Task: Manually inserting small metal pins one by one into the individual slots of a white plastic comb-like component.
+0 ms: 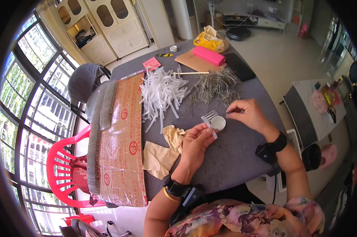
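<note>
My left hand pinches a short white strip between thumb and fingers. Several thin metal wires stick out of the strip side by side like comb teeth. Just beyond those fingertips, a small round white cup stands on the table. To its right my right hand has its thumb and fingers closed on what looks like a thin metal wire; the fingers mostly hide it. A tangled heap of metal wires lies beyond both hands, beside a pile of loose white strips.
Left on the grey table lies a taped cardboard sheet bearing rows of wires in strips. Crumpled tan paper is near my left wrist. Farther back are a pink case, a black folder and a yellow bag.
</note>
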Demonstrator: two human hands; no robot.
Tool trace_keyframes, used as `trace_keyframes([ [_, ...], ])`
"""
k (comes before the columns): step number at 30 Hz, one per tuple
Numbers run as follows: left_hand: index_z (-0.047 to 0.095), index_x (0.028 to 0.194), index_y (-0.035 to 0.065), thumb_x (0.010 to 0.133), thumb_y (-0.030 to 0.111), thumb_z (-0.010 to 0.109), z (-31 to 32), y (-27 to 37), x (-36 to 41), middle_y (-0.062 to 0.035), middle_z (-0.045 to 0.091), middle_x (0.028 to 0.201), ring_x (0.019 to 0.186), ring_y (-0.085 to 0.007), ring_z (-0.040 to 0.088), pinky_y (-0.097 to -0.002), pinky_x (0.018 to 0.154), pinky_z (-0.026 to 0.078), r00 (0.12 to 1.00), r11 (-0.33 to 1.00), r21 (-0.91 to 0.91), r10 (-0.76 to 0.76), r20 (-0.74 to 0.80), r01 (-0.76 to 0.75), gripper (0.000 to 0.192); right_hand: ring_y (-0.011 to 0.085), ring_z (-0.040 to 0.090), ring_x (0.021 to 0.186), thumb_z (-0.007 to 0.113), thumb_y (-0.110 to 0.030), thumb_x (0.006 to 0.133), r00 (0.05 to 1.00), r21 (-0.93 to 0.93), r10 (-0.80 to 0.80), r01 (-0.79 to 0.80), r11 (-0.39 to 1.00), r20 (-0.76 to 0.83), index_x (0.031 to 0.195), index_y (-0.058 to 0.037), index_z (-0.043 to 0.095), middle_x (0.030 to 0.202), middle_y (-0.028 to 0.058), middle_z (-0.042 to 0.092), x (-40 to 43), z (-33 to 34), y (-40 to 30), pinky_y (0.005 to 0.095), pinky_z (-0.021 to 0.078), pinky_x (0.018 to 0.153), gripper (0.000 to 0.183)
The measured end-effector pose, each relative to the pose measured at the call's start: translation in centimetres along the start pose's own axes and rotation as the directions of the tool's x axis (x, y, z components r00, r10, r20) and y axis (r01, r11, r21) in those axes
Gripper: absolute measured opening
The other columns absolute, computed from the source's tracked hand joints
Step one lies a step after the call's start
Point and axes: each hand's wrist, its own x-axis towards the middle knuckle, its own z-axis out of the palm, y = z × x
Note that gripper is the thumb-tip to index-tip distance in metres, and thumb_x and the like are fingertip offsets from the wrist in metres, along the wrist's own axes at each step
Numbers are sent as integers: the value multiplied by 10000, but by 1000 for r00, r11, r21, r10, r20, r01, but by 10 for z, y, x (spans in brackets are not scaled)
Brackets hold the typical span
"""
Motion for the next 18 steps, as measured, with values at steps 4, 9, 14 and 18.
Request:
trace_keyframes([
  [4,532,975,15,816,32,550,0,-5,4,-64,597,929,890,-147,582,-245,787,467,999,999,-32,-12,36,14,161,194,578,687,669,-65,647,949,-137,-315,317,939,32,733,-30,605,725,45,601,7,19,9,279,447,608,113],
  [9,527,966,18,812,31,556,-1,-8,6,-67,599,929,899,-146,581,-245,788,463,999,1000,-9,-14,30,14,158,157,496,753,647,-127,643,882,-503,-419,468,726,216,683,-92,591,690,-15,545,1,14,-4,294,369,649,77],
  [14,524,979,24,810,33,559,-2,-8,7,-70,601,930,889,-146,584,-245,784,463,1000,1000,-11,-21,22,22,173,168,515,703,646,-115,669,933,-461,-306,359,811,188,710,-83,585,678,-4,548,-1,13,-6,304,383,644,80],
  [18,519,1003,33,811,28,554,1,-4,4,-78,604,921,867,-158,593,-245,751,481,1000,1000,-5,6,-10,-6,195,98,554,652,635,-91,749,981,164,180,-189,968,67,740,-44,565,725,18,596,0,11,10,246,436,610,85],
])
